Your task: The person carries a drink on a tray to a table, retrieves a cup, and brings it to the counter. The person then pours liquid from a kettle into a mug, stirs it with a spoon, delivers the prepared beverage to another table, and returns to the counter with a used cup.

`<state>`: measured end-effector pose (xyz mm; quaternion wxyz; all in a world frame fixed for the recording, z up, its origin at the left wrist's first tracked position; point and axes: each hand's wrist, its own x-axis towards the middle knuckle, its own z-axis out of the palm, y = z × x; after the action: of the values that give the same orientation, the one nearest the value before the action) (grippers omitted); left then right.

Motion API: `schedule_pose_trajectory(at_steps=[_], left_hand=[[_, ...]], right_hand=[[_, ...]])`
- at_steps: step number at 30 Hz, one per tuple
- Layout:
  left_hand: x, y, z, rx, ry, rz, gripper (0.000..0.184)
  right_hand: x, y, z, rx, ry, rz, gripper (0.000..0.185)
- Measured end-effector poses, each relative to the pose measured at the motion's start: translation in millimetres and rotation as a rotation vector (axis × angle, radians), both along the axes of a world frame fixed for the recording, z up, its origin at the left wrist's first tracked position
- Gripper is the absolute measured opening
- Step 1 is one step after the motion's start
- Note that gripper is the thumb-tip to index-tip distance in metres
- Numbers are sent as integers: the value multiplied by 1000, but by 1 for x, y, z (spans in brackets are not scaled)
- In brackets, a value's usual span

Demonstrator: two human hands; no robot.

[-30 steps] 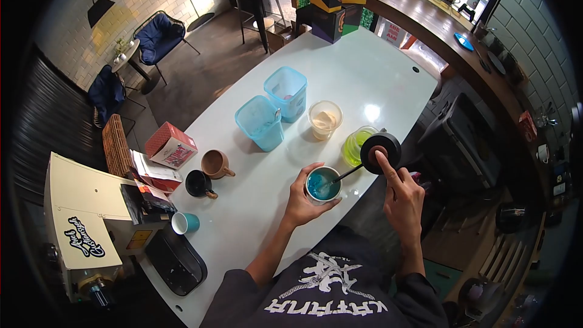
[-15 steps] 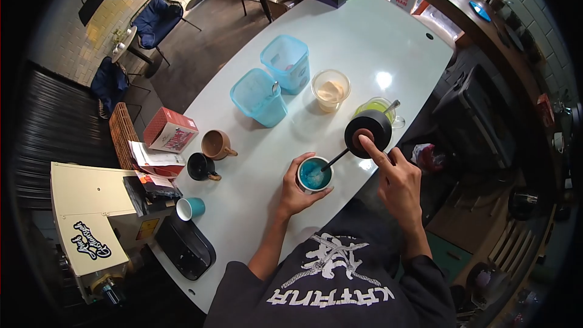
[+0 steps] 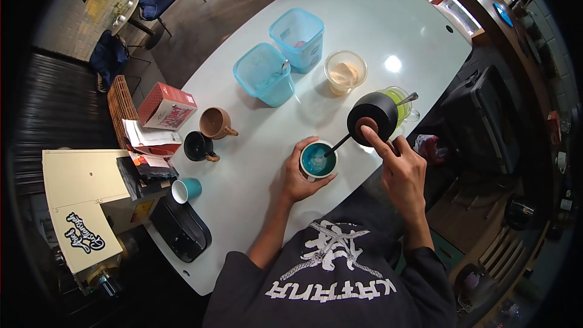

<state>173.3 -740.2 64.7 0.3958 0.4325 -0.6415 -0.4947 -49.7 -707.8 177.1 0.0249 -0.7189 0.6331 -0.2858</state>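
My left hand (image 3: 296, 177) is wrapped around a small cup (image 3: 311, 177) with a pale rim and blue inside. A little liquid with a whitish patch shows at the bottom of the cup. In my right hand (image 3: 405, 173) is a black gooseneck kettle (image 3: 378, 108), its handle hidden under my fingers. My index finger rests on the brown lid knob (image 3: 367, 129). The kettle's thin spout (image 3: 340, 144) reaches over the cup's right rim. Behind the kettle stands a glass cup of green liquid (image 3: 398, 98) with a spoon (image 3: 409, 98) in it.
Two light-blue plastic tubs (image 3: 267, 76) and a clear cup with beige contents (image 3: 345, 73) stand farther back on the white table (image 3: 243, 206). To the left are a brown mug (image 3: 214, 123), a black mug (image 3: 197, 146), a tipped teal cup (image 3: 187, 190), a red box (image 3: 167, 106) and a cream machine (image 3: 85, 176).
The view has shifted, so the table things sit higher in the picture. Both hands keep their hold, with the spout still over the cup. The whitish patch inside the cup looks smaller.
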Motion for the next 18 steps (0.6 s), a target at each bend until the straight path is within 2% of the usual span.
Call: schedule_pose_trajectory(at_steps=[4, 6, 15, 18], left_hand=[[3, -1, -1, 67, -11, -3, 86], [5, -2, -2, 25, -87, -66, 90], [3, -4, -4, -48, -58, -16, 88], [5, -3, -2, 10, -96, -68, 90]], right_hand=[[-3, -1, -4, 19, 29, 1, 78], [-1, -3, -4, 12, 29, 7, 77], [1, -7, -7, 2, 12, 39, 73], [0, -8, -9, -4, 1, 54, 71]])
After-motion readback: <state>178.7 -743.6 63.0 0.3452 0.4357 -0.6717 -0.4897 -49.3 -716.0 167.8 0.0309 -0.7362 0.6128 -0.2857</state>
